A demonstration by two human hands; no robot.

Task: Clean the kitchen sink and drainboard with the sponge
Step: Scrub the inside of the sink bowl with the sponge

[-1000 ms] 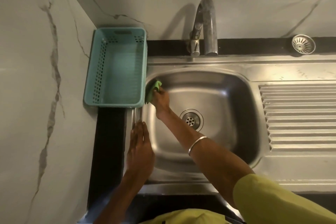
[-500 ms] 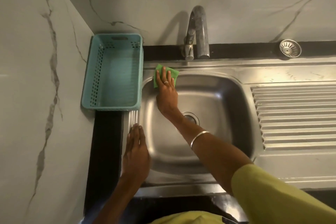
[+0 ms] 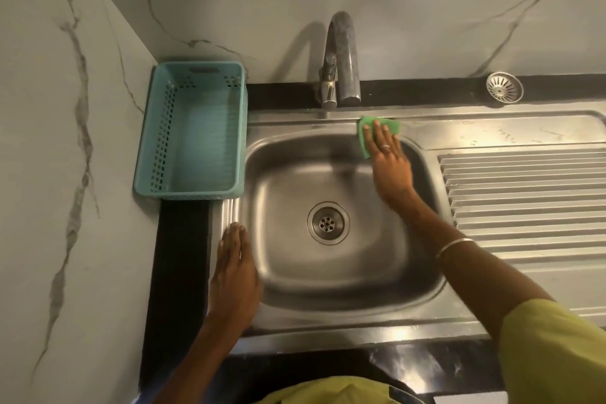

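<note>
A stainless steel sink (image 3: 288, 275) with a round drain (image 3: 328, 223) fills the middle of the view. Its ribbed drainboard (image 3: 524, 200) stretches to the right. My right hand (image 3: 388, 164) presses a green sponge (image 3: 364, 138) flat against the sink's back rim, at the bowl's far right corner, just below the tap. The fingers lie straight over the sponge and hide most of it. My left hand (image 3: 234, 275) rests flat, fingers straight, on the sink's left rim and holds nothing.
A curved metal tap (image 3: 341, 59) rises at the back of the sink. A teal plastic basket (image 3: 193, 131), with nothing in it, sits in the left corner against the marble wall. A loose metal strainer (image 3: 504, 87) lies on the black counter at the back right.
My right hand has slid the sponge from the bowl's left wall up to the back rim and along it to the right. My left hand has stayed on the left rim.
</note>
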